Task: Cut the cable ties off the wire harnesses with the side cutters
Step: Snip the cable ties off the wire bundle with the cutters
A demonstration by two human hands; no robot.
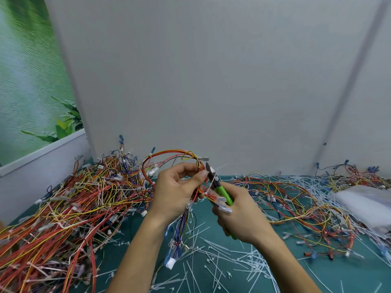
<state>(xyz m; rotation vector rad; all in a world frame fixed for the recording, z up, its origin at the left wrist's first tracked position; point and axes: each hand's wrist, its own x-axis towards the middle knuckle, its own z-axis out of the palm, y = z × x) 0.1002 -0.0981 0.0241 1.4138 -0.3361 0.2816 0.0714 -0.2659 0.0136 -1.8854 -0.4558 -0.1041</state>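
My left hand (177,193) grips a wire harness (169,158) of red, yellow and orange wires, held up above the green table (213,271); its loop arches over the hand and its tail with white connectors hangs below. My right hand (243,214) grips the green-handled side cutters (220,189). Their dark jaws point up and left, right next to my left thumb, at a white cable tie (213,178) on the held harness.
A big heap of tied harnesses (69,208) covers the left of the table. Looser harnesses (306,204) lie on the right, beside a white bag (368,206). Several cut white ties (228,263) litter the front. A grey wall stands behind.
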